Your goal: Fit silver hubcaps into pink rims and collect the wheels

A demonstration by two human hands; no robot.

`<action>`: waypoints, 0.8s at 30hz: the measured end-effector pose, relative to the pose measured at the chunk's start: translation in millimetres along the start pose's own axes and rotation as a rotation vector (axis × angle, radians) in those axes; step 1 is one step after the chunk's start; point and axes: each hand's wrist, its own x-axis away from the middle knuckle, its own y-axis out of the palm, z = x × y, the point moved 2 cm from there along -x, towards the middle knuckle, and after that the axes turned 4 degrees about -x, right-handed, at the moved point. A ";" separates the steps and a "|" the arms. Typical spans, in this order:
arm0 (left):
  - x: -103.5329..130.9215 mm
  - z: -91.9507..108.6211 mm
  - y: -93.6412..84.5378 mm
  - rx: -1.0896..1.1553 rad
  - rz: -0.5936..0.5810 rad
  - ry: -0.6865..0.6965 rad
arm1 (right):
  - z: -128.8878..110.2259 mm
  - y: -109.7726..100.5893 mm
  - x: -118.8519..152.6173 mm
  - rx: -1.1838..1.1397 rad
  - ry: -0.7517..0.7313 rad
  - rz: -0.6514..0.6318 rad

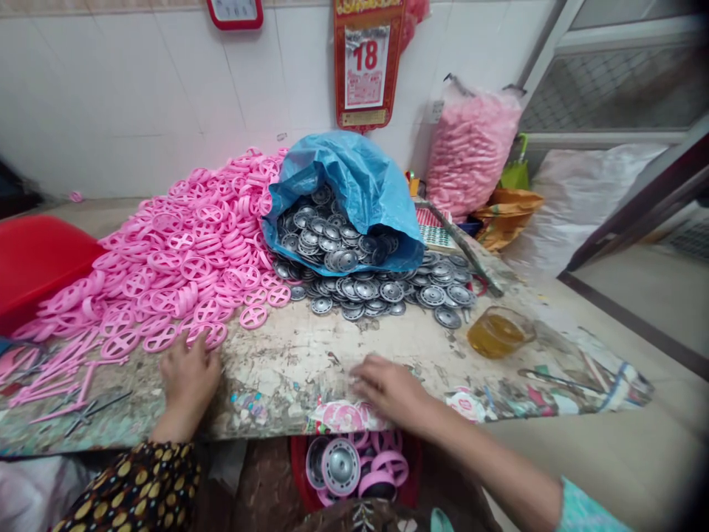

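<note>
Left hand [188,377] lies palm down at the near edge of the pink wheel pile [182,251], fingertips touching one pink wheel [207,334]; whether the fingers have closed on it cannot be told. Right hand [388,388] rests flat and released on the bare worktable [288,355], slightly blurred, holding nothing that shows.

Pink wheel: a flat ring with a cross of spokes, glossy plastic. Judged light, stiff and a little slippery; best pinched at the rim or hooked through a gap between spokes (the pile would slide if dragged).

Silver hub discs [382,288] spill from a blue bag [354,185] at the far centre, well apart from both hands. A red bin [302,458] of assembled wheels sits below the near table edge. A glass cup of amber liquid [495,334] stands to the right.
</note>
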 end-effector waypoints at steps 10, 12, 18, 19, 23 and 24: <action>-5.1 -13.1 19.2 -0.093 -0.080 0.063 | 83.5 -46.2 -82.5 0.636 0.313 0.378; -1.7 -11.6 19.6 -0.066 -0.052 0.129 | 86.8 -42.2 -81.1 0.660 0.269 0.344; 4.9 -12.7 20.7 0.033 -0.009 0.337 | 89.5 -44.6 -54.9 0.691 0.174 0.309; 6.6 -12.0 18.5 0.044 0.000 0.339 | 88.4 -46.9 -49.0 0.665 0.166 0.347; 25.5 13.3 0.2 0.159 0.032 0.441 | 72.5 -44.7 -27.7 0.275 0.083 0.576; 33.8 26.2 -5.7 0.220 0.024 0.510 | 65.9 -39.0 -24.7 0.113 0.073 0.597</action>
